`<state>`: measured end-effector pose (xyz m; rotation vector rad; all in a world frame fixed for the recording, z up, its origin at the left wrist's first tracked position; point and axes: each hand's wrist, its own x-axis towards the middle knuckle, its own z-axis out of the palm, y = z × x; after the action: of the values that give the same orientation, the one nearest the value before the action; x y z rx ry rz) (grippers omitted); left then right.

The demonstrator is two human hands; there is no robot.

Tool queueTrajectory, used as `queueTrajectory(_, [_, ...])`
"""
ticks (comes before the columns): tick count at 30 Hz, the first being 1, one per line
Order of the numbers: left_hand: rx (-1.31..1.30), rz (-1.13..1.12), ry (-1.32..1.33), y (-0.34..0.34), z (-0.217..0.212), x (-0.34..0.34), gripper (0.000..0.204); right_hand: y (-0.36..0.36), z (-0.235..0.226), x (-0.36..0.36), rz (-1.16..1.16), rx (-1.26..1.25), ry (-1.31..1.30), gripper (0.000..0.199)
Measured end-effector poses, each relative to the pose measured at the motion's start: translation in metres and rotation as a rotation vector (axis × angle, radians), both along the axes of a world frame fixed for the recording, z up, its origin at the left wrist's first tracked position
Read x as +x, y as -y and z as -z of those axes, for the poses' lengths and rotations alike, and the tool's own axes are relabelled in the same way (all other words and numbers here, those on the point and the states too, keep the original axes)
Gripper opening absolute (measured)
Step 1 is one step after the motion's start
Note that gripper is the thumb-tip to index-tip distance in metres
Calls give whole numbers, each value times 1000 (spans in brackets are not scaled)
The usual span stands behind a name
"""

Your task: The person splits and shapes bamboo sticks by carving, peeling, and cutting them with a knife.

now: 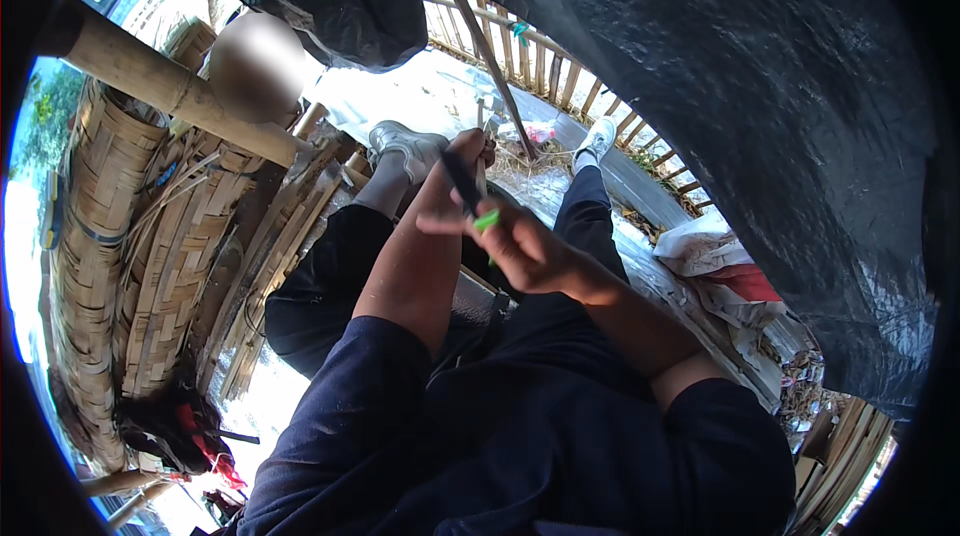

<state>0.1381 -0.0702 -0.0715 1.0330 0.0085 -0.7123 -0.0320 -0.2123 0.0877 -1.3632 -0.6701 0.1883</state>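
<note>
Both hands meet just above the person's lap, and the dark, slim stick-like tool (pixel 462 179) makes the best landmark. The left hand (pixel 458 161) is raised with its fingers wrapped tight around the upper part of that tool, a narrow, closed grip that holds it slanting down toward the right hand, apparently to steady it. Just below the tool, the right hand (pixel 527 251) has its fingers curled shut around a small bright green piece (pixel 487 221), only the tip of which shows between thumb and fingers; what it is cannot be told. The green piece lies touching or just beside the lower end of the tool, as if the two are being worked against each other close to the body where both forearms can brace. Beyond the tool, the person's legs in dark trousers stretch out, ending in a grey-white shoe (pixel 405 148) to its left and a white shoe (pixel 598 139) to its right. Well to the left of the tool stand tall woven bamboo baskets (pixel 105 226) under a thick bamboo pole (pixel 170 88). To its right hangs a black plastic sheet (pixel 760 86), with a slatted bamboo fence (pixel 545 61) behind.
</note>
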Motion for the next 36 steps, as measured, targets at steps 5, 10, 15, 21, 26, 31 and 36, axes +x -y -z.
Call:
queueTrajectory(5, [92, -120, 170, 0, -65, 4, 20, -21, 30, 37, 379, -34, -116, 19])
queueTrajectory(10, [72, -110, 105, -38, -39, -94, 20, 8, -30, 24, -547, 723, -817, 37])
queueTrajectory(15, [67, -149, 39, -68, -40, -119, 21, -23, -19, 19, -495, 882, -1056, 41])
queueTrajectory(21, [47, -163, -63, -125, -19, -218, 22, -8, -55, 4, -880, 945, -977, 44])
queueTrajectory(26, [41, -237, -91, -62, -26, -108, 24, -58, -54, -8, -175, 709, -1008, 42])
queueTrajectory(31, [-3, -183, -164, -102, -8, -201, 25, -4, -48, 3, -876, 1037, -910, 35])
queueTrajectory(36, [-15, -263, -176, -39, -20, -62, 26, -18, 21, 32, -170, 845, -916, 33])
